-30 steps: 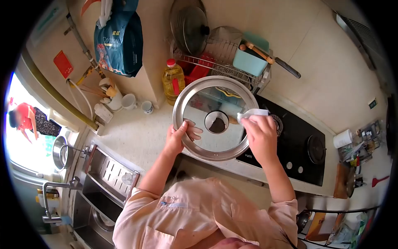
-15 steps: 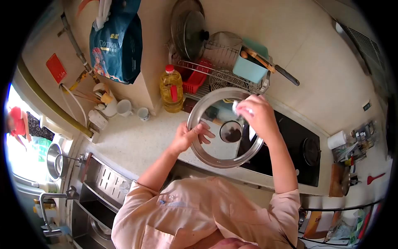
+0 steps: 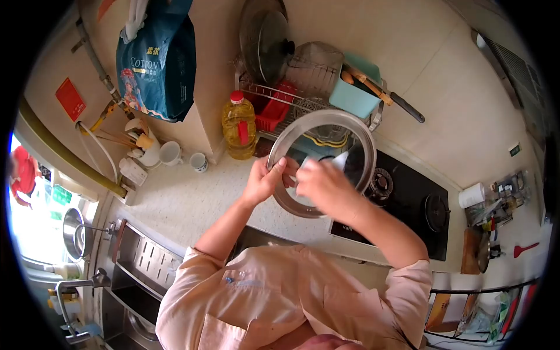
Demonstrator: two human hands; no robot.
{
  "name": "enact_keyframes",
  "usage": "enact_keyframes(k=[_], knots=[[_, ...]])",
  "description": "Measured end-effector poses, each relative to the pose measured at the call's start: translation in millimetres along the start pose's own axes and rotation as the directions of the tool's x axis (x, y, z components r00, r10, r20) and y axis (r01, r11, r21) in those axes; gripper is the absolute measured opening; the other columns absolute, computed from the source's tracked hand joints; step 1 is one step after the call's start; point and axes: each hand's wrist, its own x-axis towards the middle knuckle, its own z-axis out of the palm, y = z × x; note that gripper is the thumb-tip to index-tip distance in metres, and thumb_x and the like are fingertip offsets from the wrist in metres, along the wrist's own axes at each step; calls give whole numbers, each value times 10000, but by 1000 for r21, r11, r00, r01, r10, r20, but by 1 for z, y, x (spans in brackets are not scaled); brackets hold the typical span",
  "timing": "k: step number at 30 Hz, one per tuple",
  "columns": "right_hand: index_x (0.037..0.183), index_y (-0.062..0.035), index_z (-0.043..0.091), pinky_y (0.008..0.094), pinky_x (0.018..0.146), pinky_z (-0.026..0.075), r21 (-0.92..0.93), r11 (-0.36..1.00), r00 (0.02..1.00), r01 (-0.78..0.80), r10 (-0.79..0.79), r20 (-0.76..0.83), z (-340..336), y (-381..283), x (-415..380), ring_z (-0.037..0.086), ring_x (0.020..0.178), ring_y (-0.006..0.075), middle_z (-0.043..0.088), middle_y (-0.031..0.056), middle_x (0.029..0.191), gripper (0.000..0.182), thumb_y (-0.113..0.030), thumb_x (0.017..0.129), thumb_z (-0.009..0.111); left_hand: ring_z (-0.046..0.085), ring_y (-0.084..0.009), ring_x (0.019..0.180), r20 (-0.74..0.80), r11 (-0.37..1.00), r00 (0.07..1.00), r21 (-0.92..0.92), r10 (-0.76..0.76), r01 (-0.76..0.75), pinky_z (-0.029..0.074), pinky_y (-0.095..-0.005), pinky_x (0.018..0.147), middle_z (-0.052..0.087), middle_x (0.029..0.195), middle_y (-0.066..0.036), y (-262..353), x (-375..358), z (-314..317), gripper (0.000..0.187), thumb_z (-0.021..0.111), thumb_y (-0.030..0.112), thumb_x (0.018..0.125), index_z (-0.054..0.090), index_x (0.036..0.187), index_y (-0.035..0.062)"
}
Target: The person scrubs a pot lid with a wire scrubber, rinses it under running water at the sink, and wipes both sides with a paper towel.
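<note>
A glass pot lid [image 3: 363,140] with a wide steel rim is tilted in front of me, above the counter edge and the stove. My left hand [image 3: 269,179] grips its rim on the left, thumb on the near face and fingers behind the glass. A white tissue or cloth [image 3: 338,161] is pinched in my right hand [image 3: 326,185], pressed against the lower middle of the lid. Motion blurs the right fingers slightly. My right hand and forearm cover part of the glass and rim. Through the lid, a yellow-edged item [image 3: 329,140] shows behind.
A black gas stove [image 3: 408,216] lies to the right. Behind are an oil bottle [image 3: 238,128], a wire dish rack [image 3: 262,93] and a teal container [image 3: 354,96]. Cups [image 3: 170,153] stand left on the counter [image 3: 204,198]. The steel sink [image 3: 140,256] is lower left.
My right hand has moved with the tissue from the lid's upper right down and left to its lower middle. The lid is slightly higher, with my left hand still on its rim.
</note>
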Motion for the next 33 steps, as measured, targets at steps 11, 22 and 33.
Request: enact_keyframes(k=[11, 22, 33], knots=[[705, -70, 588, 308, 656, 435, -93, 992, 967, -88, 63, -247, -7, -49, -22, 507, 775, 186, 513, 20, 758, 47, -113, 714, 571, 628, -199, 601, -138, 978, 986, -173, 95, -119, 496, -270, 544, 651, 802, -179, 16, 15, -1, 342, 406, 276, 943, 532, 985, -38], [1139, -7, 481, 232, 681, 407, 960, 19, 265, 280, 959, -96, 8, -17, -92, 499, 747, 97, 547, 46, 883, 358, -242, 875, 536, 640, -232, 632, -11, 961, 995, -259, 94, -94, 515, -309, 578, 645, 840, -210, 25, 11, 6, 341, 384, 282, 949, 518, 988, -29], [1042, 40, 575, 203, 603, 304, 971, 133, 224, 199, 958, -177, -15, -26, -101, 413, 670, 75, 484, 23, 720, 313, -187, 835, 512, 439, -293, 1173, 607, -1, 615, 712, 503, -702, 375, -427, 935, 432, 1279, -175, 49, -15, 32, 731, 676, 494, 651, 478, 1197, 50]])
